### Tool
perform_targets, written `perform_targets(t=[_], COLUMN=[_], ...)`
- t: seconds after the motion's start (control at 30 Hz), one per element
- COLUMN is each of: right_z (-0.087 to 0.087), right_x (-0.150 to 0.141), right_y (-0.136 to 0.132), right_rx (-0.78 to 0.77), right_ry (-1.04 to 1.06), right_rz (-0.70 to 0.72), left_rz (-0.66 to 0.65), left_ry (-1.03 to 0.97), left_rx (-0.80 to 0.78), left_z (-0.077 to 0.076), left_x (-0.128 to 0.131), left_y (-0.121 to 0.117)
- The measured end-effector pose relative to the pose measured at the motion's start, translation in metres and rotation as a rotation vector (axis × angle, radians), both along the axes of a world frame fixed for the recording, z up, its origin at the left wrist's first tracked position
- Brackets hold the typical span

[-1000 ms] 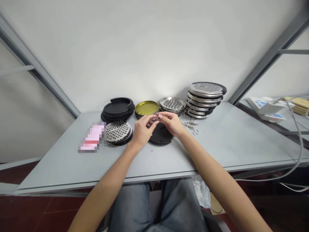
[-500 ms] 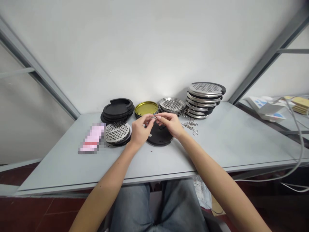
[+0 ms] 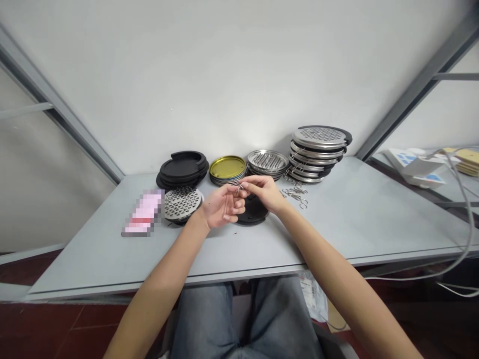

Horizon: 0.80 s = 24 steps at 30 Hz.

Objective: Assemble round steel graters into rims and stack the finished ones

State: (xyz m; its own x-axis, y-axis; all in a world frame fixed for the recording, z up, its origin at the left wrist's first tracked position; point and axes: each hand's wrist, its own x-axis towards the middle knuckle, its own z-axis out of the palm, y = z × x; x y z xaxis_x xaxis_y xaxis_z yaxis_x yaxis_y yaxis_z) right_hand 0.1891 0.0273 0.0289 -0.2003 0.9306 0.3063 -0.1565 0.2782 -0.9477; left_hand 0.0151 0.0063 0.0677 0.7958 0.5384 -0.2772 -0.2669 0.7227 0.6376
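Above a round black disc [image 3: 253, 213], my two hands meet at a small shiny metal clasp [image 3: 240, 188]. My right hand [image 3: 265, 192] pinches it between thumb and fingertips. Palm turned up and fingers curled, my left hand [image 3: 223, 207] has its fingertips at the same clasp; the exact grip is partly hidden. Just right of my right hand lie several loose metal clasps with rings [image 3: 297, 194]. Behind my hands stand a stack of round metal grater plates [image 3: 268, 162] and a stack topped by a yellow-green round plate [image 3: 227, 167].
A tall stack of silver plates in black holders [image 3: 321, 137] stands back right. Black round holders [image 3: 183, 167] are piled back left, with perforated silver discs [image 3: 182, 204] and small dark screws before them. A blurred pink item [image 3: 142, 213] lies left. A white cable [image 3: 466, 224] hangs right.
My left hand has rolled over so its palm now faces up, its fingers curling by the clasp. My right hand has stayed nearly in place, still pinching.
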Motion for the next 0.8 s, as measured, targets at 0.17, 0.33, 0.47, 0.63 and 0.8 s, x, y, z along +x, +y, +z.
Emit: perform_targets(t=[0.17,0.33,0.47,0.63,0.8], right_z=[-0.0002,0.0009,0.0042,0.0060,0.0044], right_x=[-0.0007,0.0032,0.0068,0.0071,0.0051], right_y=[-0.0007,0.0007,0.0005,-0.0008,-0.0018], right_rx=[0.017,0.029,0.029,0.079,0.118], right_ry=[-0.024,-0.080,-0.143,-0.188,-0.216], right_rz=[0.017,0.032,0.075,0.059,0.008], left_rz=[-0.013,0.032,0.034,0.046,0.086], left_ry=[0.001,0.006,0.031,0.052,0.064], left_rx=[-0.030,-0.066,-0.066,-0.059,-0.053], left_z=[0.0013,0.0011,-0.0003,-0.0021,-0.0049], left_x=[0.0029,0.0042,0.0047,0.0060,0.0083], left_y=[-0.0024,-0.0022,-0.0016,-0.0023,-0.0020])
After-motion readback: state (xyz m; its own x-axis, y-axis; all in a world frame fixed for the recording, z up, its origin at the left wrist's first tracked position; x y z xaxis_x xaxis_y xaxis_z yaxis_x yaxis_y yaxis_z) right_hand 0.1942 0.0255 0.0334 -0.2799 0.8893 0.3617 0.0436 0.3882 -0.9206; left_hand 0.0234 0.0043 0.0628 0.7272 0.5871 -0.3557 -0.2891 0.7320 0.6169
